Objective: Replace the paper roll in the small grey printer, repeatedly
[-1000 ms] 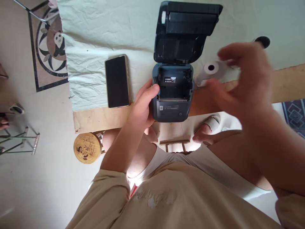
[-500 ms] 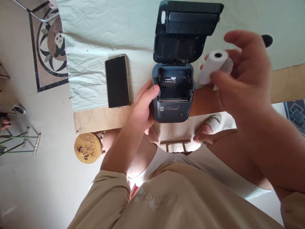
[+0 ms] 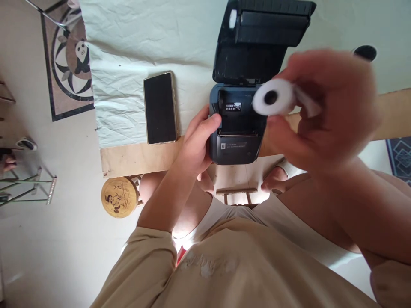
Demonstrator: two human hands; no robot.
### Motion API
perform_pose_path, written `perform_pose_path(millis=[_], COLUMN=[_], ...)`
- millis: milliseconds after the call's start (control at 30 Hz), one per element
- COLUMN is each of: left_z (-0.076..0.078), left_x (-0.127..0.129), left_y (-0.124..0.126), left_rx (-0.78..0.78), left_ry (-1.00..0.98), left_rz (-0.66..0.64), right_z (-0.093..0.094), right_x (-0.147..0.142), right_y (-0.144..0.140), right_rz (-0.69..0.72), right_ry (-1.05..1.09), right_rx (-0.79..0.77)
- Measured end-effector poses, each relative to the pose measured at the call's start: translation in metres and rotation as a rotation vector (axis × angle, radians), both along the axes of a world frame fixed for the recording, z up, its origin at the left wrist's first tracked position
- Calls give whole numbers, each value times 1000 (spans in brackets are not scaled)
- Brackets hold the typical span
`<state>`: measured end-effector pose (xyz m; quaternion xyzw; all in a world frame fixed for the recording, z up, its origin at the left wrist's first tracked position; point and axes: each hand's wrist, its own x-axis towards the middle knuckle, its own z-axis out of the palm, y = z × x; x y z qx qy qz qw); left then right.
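A black flat phone [image 3: 160,108] lies on the pale wrinkled cloth [image 3: 128,64] that covers the wooden desk [image 3: 135,159]. Just beside it, the left hand [image 3: 197,143] curls around the left side of the small dark grey box printer [image 3: 236,128], thumb on its top edge. The printer's lid [image 3: 257,42] stands open. The right hand [image 3: 324,111] is blurry. Its fingers are closed around a white paper roll [image 3: 272,97], held in the air just above the printer's open right side.
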<state>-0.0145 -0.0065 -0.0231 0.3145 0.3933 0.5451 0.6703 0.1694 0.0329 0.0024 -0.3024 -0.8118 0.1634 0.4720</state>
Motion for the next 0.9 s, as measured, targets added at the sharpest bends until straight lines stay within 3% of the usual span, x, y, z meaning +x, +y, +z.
perform_pose_path(millis=[133, 267, 400, 667, 900], left_z=[1, -1, -3, 0, -9], left_x=[1, -1, -2, -2, -5], left_y=[-1, -1, -2, -3, -3], left_rx=[6, 2, 19, 29, 206], left_ry=[2, 26, 48, 53, 85], left_rz=[23, 17, 8, 8, -2], right_z=[-6, -9, -11, -6, -11], right_x=[-14, -19, -15, -12, -12], right_y=[-1, -2, 4, -2, -14], right_rz=[-101, -227, -115, -38, 66], right_ry=[-212, -303, -266, -142, -192], right_rx=[196, 135, 139, 260, 274])
